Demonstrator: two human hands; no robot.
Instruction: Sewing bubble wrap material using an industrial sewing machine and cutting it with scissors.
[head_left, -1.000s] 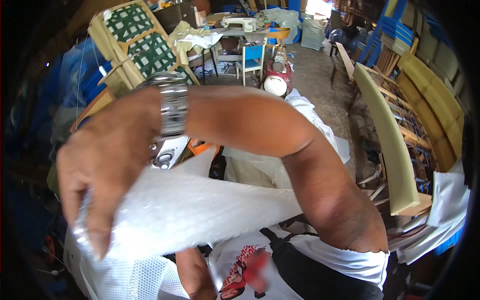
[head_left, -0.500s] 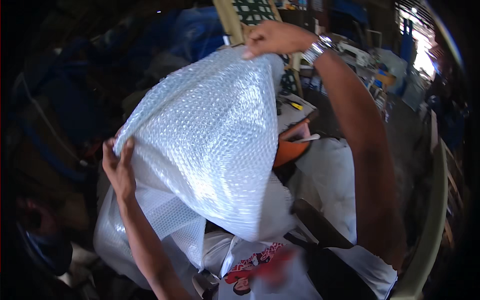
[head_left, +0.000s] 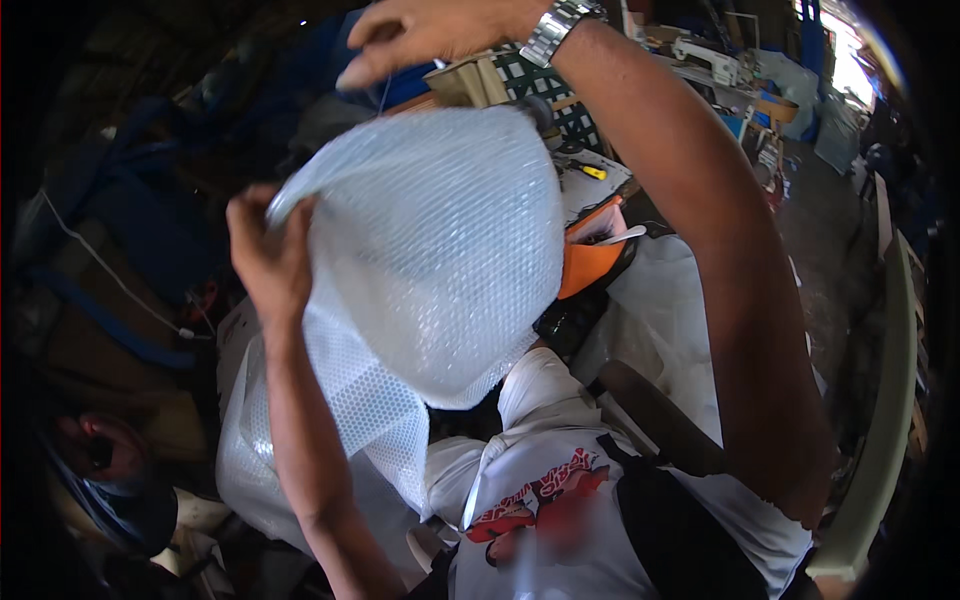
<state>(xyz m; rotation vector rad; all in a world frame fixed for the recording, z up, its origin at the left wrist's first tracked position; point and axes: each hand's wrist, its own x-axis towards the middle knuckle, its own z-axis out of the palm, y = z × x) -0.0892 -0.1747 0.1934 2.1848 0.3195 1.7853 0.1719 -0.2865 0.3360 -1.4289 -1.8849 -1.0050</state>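
A large sheet of bubble wrap (head_left: pixel 450 250) bulges up in front of me, its lower folds spilling toward my lap and to the left. My left hand (head_left: pixel 272 250) grips its left edge between thumb and fingers. Above the far edge of the sheet is my right hand (head_left: pixel 430 35), apart from the wrap, with a gap between thumb and fingers and nothing visible in it. A metal wristwatch (head_left: pixel 556 30) circles my right wrist.
Beyond the sheet, a yellow-handled tool (head_left: pixel 592 172) lies on a small surface above an orange pouch (head_left: pixel 590 265). A white sewing machine (head_left: pixel 708 62) stands farther back. More translucent wrapping (head_left: pixel 660 320) lies at my right. A curved pale rail (head_left: pixel 885 420) runs along the right.
My right hand has let go of the far edge of the bubble wrap and moved up and left. My left hand has shifted slightly up and right, keeping its hold.
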